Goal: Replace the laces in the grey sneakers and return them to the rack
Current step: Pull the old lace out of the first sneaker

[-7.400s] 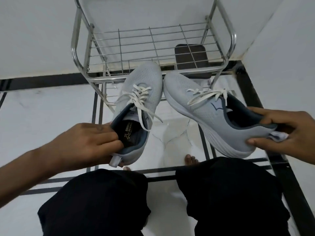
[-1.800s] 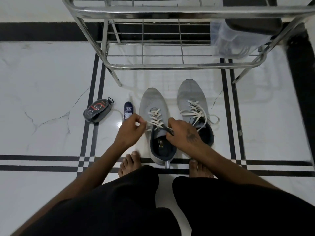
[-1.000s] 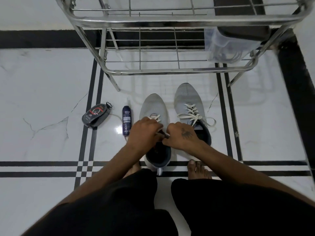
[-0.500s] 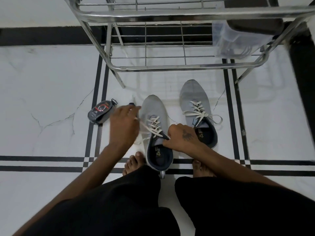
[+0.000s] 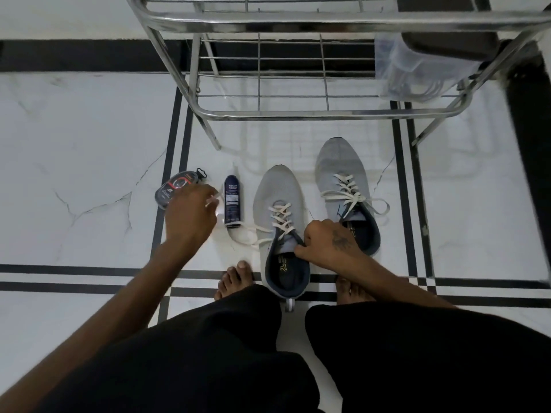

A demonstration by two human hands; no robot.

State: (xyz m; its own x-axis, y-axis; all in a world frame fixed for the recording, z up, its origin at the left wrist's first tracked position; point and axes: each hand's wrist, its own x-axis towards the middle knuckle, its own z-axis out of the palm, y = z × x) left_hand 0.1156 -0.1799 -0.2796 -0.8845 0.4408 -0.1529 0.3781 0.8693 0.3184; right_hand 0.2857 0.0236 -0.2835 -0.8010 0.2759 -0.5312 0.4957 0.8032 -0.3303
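A person's left hand [image 5: 190,217] pinches the pulled-out end of a cream lace [image 5: 253,234] out to the side, while the right hand [image 5: 325,244] grips the collar and tongue of the left grey sneaker [image 5: 280,231] on the white marble floor [image 5: 74,144]. The second grey sneaker [image 5: 346,189], laced and tied, stands just beside it, both toes pointing toward the steel rack [image 5: 298,114]. A dark spray can [image 5: 232,201] and a shoe-polish sponge [image 5: 176,189] lie near the left hand, bare feet at the black floor stripes.
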